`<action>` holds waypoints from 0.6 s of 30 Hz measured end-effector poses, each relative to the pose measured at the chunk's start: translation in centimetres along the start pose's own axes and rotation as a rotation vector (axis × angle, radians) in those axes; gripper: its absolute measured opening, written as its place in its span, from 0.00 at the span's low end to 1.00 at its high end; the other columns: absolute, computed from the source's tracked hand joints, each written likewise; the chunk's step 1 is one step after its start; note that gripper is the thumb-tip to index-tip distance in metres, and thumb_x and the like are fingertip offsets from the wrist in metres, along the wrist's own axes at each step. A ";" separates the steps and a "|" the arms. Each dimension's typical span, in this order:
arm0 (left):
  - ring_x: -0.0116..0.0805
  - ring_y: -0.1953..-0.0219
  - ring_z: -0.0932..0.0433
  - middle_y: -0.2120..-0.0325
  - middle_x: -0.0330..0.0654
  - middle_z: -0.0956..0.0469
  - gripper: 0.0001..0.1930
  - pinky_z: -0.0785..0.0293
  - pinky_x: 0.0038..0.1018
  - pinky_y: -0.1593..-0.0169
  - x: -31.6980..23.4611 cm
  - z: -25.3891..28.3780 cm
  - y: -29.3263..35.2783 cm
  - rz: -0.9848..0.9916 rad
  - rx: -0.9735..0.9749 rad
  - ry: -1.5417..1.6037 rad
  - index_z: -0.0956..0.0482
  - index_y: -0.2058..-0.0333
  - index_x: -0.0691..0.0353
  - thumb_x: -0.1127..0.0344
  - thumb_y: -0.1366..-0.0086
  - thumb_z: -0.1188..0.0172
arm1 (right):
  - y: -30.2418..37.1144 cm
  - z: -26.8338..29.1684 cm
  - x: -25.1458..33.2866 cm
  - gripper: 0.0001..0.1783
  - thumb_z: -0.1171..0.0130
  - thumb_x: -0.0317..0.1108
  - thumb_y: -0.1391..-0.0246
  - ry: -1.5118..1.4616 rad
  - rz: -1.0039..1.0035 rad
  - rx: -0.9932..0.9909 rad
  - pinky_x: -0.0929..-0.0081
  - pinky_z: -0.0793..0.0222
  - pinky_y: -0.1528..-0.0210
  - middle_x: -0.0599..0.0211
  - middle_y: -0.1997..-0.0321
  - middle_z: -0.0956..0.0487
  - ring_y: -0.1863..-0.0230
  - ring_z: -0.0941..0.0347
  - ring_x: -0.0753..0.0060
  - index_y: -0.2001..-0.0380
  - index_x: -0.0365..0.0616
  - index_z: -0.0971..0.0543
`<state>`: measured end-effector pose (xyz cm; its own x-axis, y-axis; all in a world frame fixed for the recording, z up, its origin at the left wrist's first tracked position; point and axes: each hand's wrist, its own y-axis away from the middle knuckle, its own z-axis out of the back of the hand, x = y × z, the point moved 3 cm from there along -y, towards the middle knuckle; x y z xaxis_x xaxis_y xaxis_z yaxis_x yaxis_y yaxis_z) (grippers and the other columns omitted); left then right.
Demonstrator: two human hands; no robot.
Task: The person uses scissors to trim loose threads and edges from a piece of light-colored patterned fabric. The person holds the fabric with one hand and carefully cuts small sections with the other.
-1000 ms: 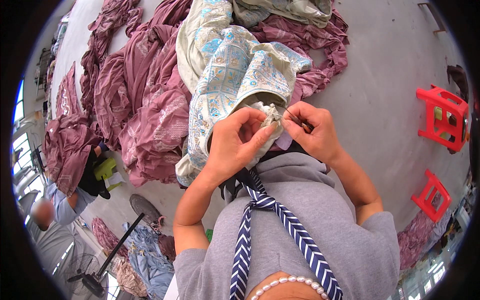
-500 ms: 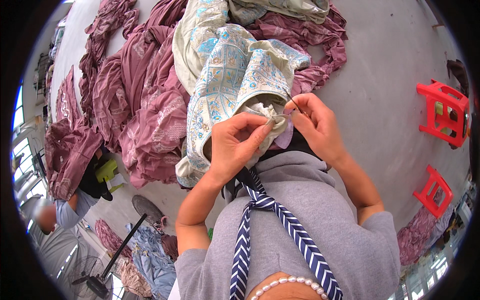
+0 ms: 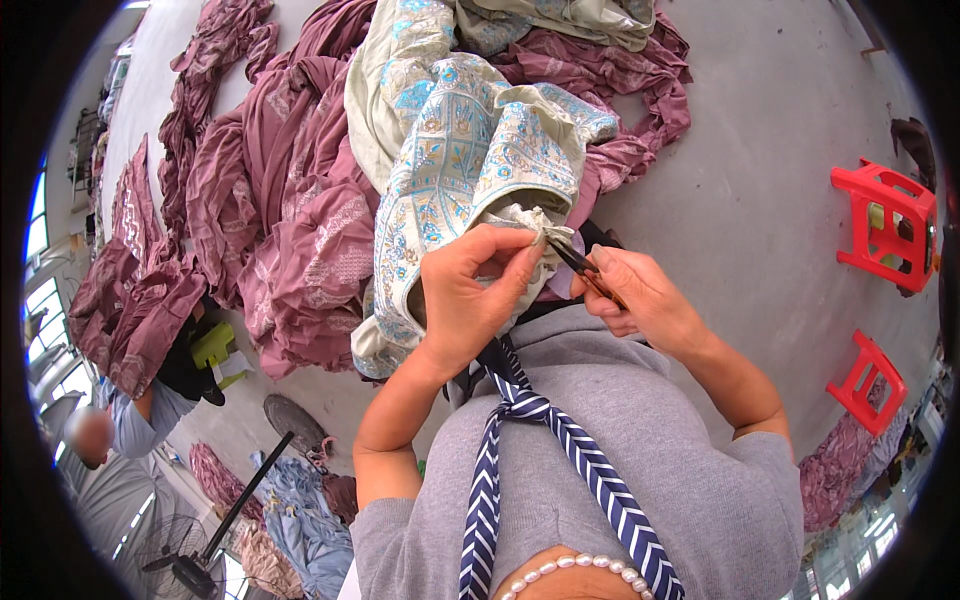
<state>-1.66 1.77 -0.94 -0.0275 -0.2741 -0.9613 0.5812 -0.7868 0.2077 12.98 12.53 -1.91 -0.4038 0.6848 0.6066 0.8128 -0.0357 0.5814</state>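
A pale green garment with a blue and gold pattern (image 3: 440, 165) lies bunched over my lap and stretches away from me. My left hand (image 3: 473, 292) pinches a gathered pale edge of it between thumb and fingertips, beside an opening in the cloth. In my right hand (image 3: 648, 295) is a pair of dark thread snips (image 3: 573, 258), held with the blades pointing left. Their tips reach the cloth right at my left fingertips. Whether the blades are closed on a thread is too small to tell.
Mauve patterned garments (image 3: 310, 230) lie heaped on the grey floor at the left and behind the pale one. Two red plastic stools (image 3: 890, 220) stand at the right. A person in blue (image 3: 150, 415) sits at the left, near a black pedestal fan (image 3: 195, 570) and blue cloth (image 3: 305, 515).
My right hand has turned and lowered slightly, bringing the thread snips from an upright, half-hidden position to the cloth at my left fingertips. My left hand keeps its pinch.
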 end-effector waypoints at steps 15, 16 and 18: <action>0.23 0.76 0.23 0.77 0.40 0.22 0.06 0.27 0.18 0.71 -0.7 -0.1 0.0 -0.173 -0.023 -0.147 0.21 0.67 0.67 0.78 0.46 0.38 | -0.4 0.3 0.1 0.24 0.63 0.51 0.34 0.051 0.041 -0.001 0.87 0.57 0.85 0.80 0.82 0.41 0.85 0.54 0.90 0.66 0.39 0.30; 0.24 0.76 0.23 0.77 0.40 0.23 0.06 0.27 0.19 0.71 -0.8 -0.1 0.0 -0.173 -0.021 -0.151 0.21 0.68 0.67 0.78 0.46 0.38 | -0.5 0.2 0.2 0.24 0.63 0.51 0.34 0.072 0.054 -0.009 0.87 0.57 0.85 0.80 0.82 0.42 0.84 0.54 0.90 0.66 0.39 0.30; 0.24 0.76 0.23 0.77 0.40 0.23 0.06 0.27 0.19 0.71 -0.8 -0.1 0.0 -0.166 -0.017 -0.152 0.21 0.68 0.67 0.79 0.46 0.38 | -0.6 0.1 0.4 0.23 0.62 0.50 0.34 0.134 0.103 -0.042 0.87 0.56 0.84 0.81 0.82 0.41 0.84 0.53 0.90 0.67 0.39 0.30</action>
<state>-1.58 2.06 -0.19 -0.2453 -0.2227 -0.9435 0.5722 -0.8189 0.0445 12.41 12.84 -2.06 -0.3741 0.5730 0.7292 0.8357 -0.1327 0.5329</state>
